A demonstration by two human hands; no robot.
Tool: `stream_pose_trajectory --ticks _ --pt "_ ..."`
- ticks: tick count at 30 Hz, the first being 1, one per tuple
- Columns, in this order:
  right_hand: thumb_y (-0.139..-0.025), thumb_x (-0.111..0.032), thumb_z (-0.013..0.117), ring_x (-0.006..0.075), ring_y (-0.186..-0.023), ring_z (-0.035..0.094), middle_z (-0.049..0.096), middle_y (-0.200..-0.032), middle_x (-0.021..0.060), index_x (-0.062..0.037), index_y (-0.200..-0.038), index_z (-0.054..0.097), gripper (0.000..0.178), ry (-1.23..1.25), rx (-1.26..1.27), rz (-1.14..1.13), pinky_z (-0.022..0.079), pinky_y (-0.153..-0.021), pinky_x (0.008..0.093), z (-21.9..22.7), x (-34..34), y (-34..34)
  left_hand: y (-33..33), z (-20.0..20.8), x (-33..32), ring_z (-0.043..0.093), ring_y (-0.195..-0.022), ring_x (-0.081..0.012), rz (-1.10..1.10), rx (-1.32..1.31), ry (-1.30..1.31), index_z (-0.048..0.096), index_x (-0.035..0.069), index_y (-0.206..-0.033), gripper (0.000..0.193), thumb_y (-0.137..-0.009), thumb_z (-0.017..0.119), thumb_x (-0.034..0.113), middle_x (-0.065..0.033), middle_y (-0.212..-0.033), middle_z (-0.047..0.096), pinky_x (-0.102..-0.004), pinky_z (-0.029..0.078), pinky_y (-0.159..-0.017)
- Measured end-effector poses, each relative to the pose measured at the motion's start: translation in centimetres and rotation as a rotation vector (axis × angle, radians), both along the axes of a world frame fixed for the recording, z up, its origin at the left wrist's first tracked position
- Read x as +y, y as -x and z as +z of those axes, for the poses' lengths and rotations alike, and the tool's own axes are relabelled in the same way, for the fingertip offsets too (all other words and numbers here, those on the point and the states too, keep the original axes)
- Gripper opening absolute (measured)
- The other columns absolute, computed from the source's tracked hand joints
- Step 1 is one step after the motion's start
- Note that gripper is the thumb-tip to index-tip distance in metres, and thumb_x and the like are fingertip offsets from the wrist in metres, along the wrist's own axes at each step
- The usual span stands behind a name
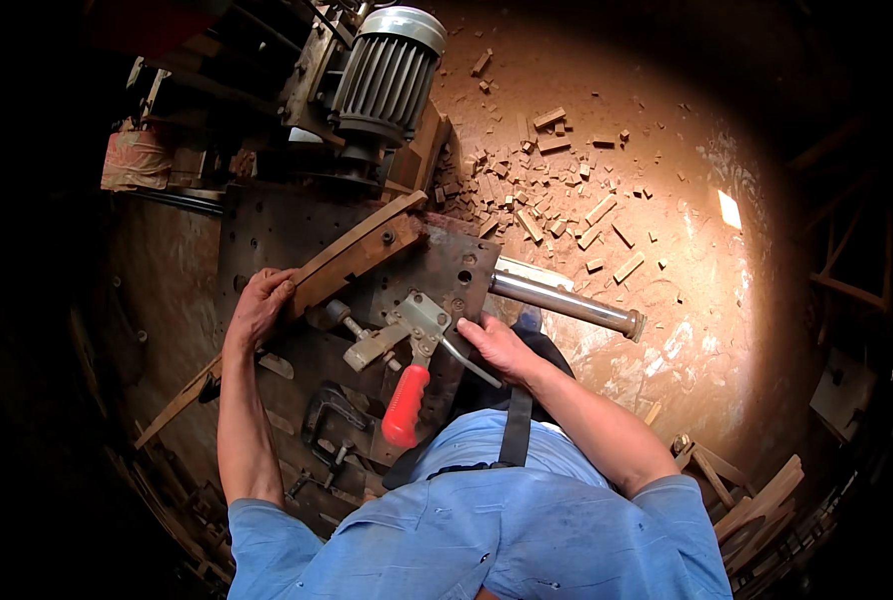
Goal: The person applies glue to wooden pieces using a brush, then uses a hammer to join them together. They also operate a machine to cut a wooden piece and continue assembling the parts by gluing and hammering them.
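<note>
My left hand (259, 305) is closed around the near end of a wooden strip (357, 238), which lies aslant on a dark steel plate (252, 215) with drilled holes. Beside the strip, and partly under it, is a wider wooden piece (352, 268) with a bolt through its far end. My right hand (499, 347) grips the plate's right edge; some of its fingers are hidden. Between my hands a toggle clamp (425, 318) is fixed to the plate. Its red handle (405, 405) points toward me, and a bent metal rod (472, 362) runs below my right hand.
A finned electric motor (387, 80) stands upright beyond the plate. A round steel bar (567, 303) juts out to the right. Small wood offcuts (557, 200) litter the dusty floor. A dark C-clamp (329, 415) is near my left forearm, and boards (762, 500) lie at lower right.
</note>
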State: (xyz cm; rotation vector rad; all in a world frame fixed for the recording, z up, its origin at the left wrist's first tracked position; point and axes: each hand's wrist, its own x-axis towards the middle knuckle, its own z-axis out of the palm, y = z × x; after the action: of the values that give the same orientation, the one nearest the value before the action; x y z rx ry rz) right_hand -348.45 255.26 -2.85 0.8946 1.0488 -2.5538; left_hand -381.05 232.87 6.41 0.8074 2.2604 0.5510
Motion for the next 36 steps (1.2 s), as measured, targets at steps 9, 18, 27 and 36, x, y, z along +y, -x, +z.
stream_pose_trajectory --ticks 9,18,27,36 --pt "-0.095 -0.035 0.054 0.0168 -0.102 0.056 0.06 -0.117 0.0098 0.0018 -0.127 0.049 0.049 -0.025 -0.011 0.006 0.045 -0.089 0.0313 -1.0 -0.3 -0.2 0.1 0.8 0.8 0.054 -0.088 -0.019 -0.063 -0.004 0.004 0.065 0.004 -0.116 0.027 -0.092 0.061 0.017 -0.0064 -0.088 0.058 -0.0297 0.044 -0.082" --pt "-0.095 -0.036 0.054 0.0168 -0.101 0.055 0.06 -0.117 0.01 0.0014 -0.129 0.049 0.05 -0.084 -0.01 0.033 0.045 -0.088 0.0313 -1.0 -0.1 -0.3 -1.7 3.1 3.8 0.054 -0.108 -0.0262 -0.05 0.154 0.148 0.057 0.007 -0.128 0.045 -0.088 0.066 0.024 -0.0127 -0.113 0.059 -0.0334 0.044 -0.092" --pt "-0.097 -0.035 0.05 0.0188 -0.11 0.053 0.057 -0.122 0.012 0.0031 -0.129 0.047 0.05 -0.151 0.06 0.076 0.042 -0.096 0.0326 -0.5 0.3 0.0 -7.2 -0.8 9.3 0.054 -0.1 -0.0354 -0.362 0.687 -0.068 0.046 -0.002 -0.129 0.08 -0.062 0.081 0.023 -0.0167 -0.112 0.057 -0.0429 0.046 -0.087" --pt "-0.097 -0.03 0.05 0.0208 -0.114 0.051 0.057 -0.124 0.0138 0.004 -0.13 0.045 0.048 -0.174 0.108 0.09 0.04 -0.099 0.033 0.5 0.7 0.5 -6.9 -0.4 9.6 0.056 -0.092 -0.0314 -0.393 0.742 -0.097 0.051 0.0 -0.122 0.075 -0.056 0.081 0.02 -0.0127 -0.104 0.059 -0.04 0.047 -0.082"
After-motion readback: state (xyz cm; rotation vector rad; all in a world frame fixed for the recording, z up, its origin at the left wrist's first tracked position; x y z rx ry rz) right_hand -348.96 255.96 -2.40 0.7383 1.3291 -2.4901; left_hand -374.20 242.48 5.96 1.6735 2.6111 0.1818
